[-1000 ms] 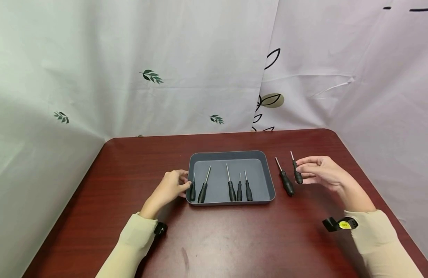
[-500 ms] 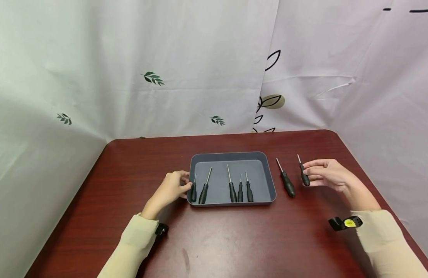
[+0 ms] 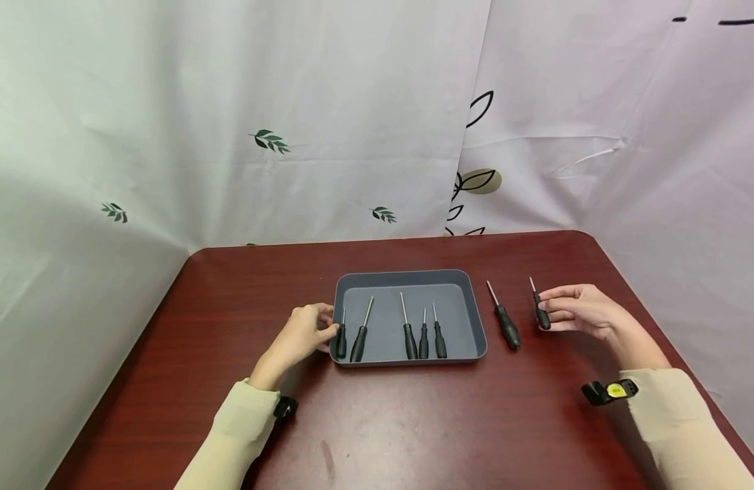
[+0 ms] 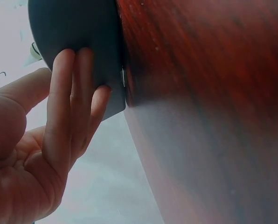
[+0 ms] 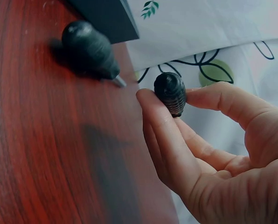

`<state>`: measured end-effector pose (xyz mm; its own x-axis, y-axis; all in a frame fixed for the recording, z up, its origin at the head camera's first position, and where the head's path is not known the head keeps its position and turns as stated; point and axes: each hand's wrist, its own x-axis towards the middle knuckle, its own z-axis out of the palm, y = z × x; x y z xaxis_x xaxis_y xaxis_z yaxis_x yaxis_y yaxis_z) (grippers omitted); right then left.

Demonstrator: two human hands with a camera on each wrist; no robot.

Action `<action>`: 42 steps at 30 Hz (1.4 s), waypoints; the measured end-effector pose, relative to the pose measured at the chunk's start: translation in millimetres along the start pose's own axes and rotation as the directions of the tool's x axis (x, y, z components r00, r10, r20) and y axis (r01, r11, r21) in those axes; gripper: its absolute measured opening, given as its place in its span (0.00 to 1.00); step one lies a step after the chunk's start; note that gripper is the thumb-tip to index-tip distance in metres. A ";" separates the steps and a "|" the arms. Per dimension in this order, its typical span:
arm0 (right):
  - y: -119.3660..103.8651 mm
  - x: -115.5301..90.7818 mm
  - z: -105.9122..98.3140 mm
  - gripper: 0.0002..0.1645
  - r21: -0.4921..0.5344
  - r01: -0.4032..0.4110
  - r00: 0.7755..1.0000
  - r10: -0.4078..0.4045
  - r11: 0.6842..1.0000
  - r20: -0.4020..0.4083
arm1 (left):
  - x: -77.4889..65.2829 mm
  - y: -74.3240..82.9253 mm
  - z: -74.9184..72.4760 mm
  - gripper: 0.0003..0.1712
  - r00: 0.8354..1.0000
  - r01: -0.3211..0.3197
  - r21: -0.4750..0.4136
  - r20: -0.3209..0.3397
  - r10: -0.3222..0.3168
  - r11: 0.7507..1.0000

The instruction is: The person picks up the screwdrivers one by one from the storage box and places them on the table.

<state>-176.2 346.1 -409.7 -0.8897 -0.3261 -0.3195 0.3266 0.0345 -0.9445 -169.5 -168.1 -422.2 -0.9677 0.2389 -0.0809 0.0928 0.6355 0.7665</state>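
Note:
My right hand [image 3: 582, 312] pinches a small black-handled screwdriver [image 3: 542, 317] between thumb and fingers, right of the tray, its metal tip pointing away from me. In the right wrist view the ribbed handle [image 5: 170, 93] shows end-on, raised above the table. A larger black screwdriver [image 3: 507, 327] lies on the table between that hand and the grey tray [image 3: 407, 278]. At the tray's left side, my left hand [image 3: 303, 331] grips the wall, thumb at the rim and fingers [image 4: 60, 102] along the outside. Beside the thumb, inside the tray, lies a short screwdriver [image 3: 341, 340].
Inside the tray, another screwdriver [image 3: 359, 340] lies left of centre, and a group of three more, one of them a longer screwdriver [image 3: 409, 337], lies right of centre. The dark red table [image 3: 414, 422] meets white patterned cloth [image 3: 352, 136] at its back and sides.
My right hand has moved a little to the right with the small screwdriver, away from the larger one on the table. My left hand stays at the tray's side.

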 end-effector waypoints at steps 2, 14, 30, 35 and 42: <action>1.4 1.4 -0.4 0.17 -0.014 -0.009 1.000 0.009 1.000 -0.016 | 0.0 -0.8 0.4 0.23 1.000 0.000 -0.009 -0.002 0.000 1.000; 2.5 8.4 4.1 0.15 -0.181 -0.034 0.995 0.016 0.983 -0.101 | 0.7 -1.8 0.4 0.23 1.000 -0.011 -0.020 -0.002 0.011 1.000; 7.0 18.8 9.9 0.19 -0.320 -0.060 0.988 0.010 0.946 -0.155 | -0.3 -0.4 0.4 0.23 1.000 -0.002 -0.033 -0.004 0.002 0.999; 8.5 21.3 12.0 0.19 -0.351 -0.063 0.985 0.002 0.934 -0.171 | -0.7 -0.6 0.3 0.23 1.000 0.007 -0.034 -0.004 -0.007 0.999; 5.8 23.0 18.0 0.19 -0.403 -0.065 0.979 -0.020 0.913 -0.202 | -0.6 -0.2 -0.1 0.23 1.000 0.005 -0.032 -0.001 -0.005 0.999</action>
<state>-188.9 321.7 -421.2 -0.9420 -0.1296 -0.3095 0.2269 0.4334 -0.8722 -169.0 -168.4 -422.2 -0.9683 0.2352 -0.0845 0.0804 0.6131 0.7859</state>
